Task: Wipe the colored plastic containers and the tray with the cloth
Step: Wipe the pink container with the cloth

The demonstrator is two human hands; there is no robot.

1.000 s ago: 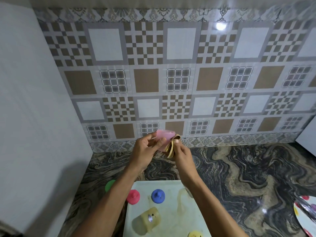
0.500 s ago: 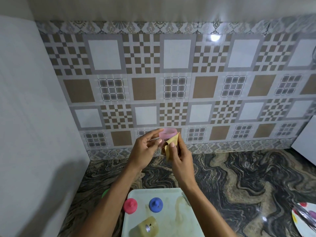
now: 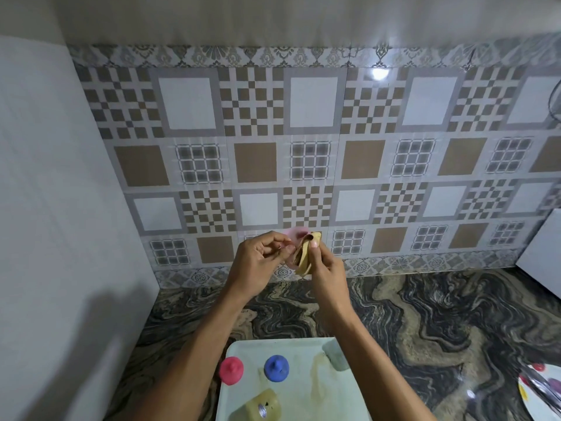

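Note:
My left hand grips a small translucent pink container, held up in front of the tiled wall. Against that container my right hand pinches a folded tan cloth. Most of the pink container is hidden behind my fingers and the cloth. Below my arms lies a pale green tray. On it are a red lid, a blue lid and a yellowish container lying on its side. A grey-green container shows partly under my right forearm.
The tray sits on a dark marbled counter. A white wall panel closes off the left side. A plate with colored spots and a metal utensil lies at the lower right edge.
Both hands have stayed together at the wall, turning the pink container against the cloth. The view has tilted up, so the tray sits lower in the frame.

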